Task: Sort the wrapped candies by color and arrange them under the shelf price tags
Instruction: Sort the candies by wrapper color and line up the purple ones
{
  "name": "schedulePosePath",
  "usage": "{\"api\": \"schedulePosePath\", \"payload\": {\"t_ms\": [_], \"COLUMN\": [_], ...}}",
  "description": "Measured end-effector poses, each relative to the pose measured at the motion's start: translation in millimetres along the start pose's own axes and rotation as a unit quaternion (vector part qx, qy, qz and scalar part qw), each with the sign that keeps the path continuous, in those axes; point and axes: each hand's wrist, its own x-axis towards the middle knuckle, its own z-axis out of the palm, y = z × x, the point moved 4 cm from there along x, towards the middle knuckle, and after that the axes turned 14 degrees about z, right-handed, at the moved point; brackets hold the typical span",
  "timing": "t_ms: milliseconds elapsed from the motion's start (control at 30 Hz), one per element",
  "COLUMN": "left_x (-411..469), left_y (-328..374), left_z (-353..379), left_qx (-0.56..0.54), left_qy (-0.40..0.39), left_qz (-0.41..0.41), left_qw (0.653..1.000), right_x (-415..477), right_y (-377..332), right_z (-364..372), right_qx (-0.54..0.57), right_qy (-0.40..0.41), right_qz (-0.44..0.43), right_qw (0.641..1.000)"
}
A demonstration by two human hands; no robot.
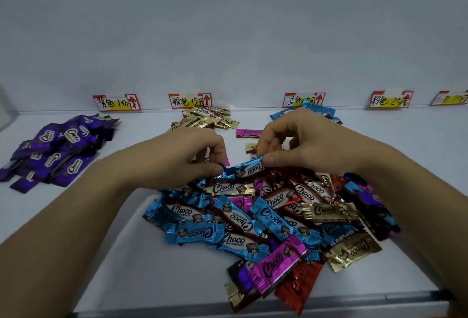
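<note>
— What was held over the mixed pile?
— One blue candy; the left grip pinched one end, the right grip the other. Purple candies lay heaped at left.

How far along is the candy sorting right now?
Done: a purple pile, a gold pile and a few blue candies sit under their tags. In hand: left hand and right hand pinch one blue candy. Left: the mixed heap and a loose pink candy.

One head-worn view looks forward and down, close over the shelf.
</note>
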Motion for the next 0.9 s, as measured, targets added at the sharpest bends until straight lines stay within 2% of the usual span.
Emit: {"api": "schedulePosePath", "payload": {"t_ms": [100, 200, 333, 433, 567, 733, 800, 900], "left_x": [-3, -5, 7, 32, 79, 135, 151, 161], "left_y": [-2, 0, 2, 1, 5, -2, -5, -2], "left_z": [-8, -18, -20, -23, -18, 3, 8, 13], "left_qx": [-0.086, -0.191, -0.244, -0.233, -0.242, -0.242, -0.175, -0.014], "left_qy": [0.064, 0.145, 0.207, 0.231, 0.243, 0.245, 0.231, 0.199], "left_qz": [-0.018, -0.045, -0.090, -0.119, -0.135, -0.158, -0.140, -0.093], "left_qw": [0.994, 0.970, 0.943, 0.937, 0.930, 0.926, 0.947, 0.975], "right_x": [0, 0, -3, 1, 10, 22, 26, 28], "right_y": [8, 19, 35, 62, 97, 120, 124, 126], "right_z": [-14, -31, -58, -78, -94, -94, -95, -95], "right_qx": [0.039, 0.073, 0.092, 0.139, 0.172, 0.132, 0.122, 0.107], "right_qy": [-0.003, 0.009, 0.053, 0.140, 0.291, 0.340, 0.352, 0.357], "right_qz": [0.017, 0.034, 0.064, 0.132, 0.212, 0.239, 0.239, 0.244], "right_qw": [0.999, 0.997, 0.992, 0.972, 0.917, 0.900, 0.897, 0.895]}}
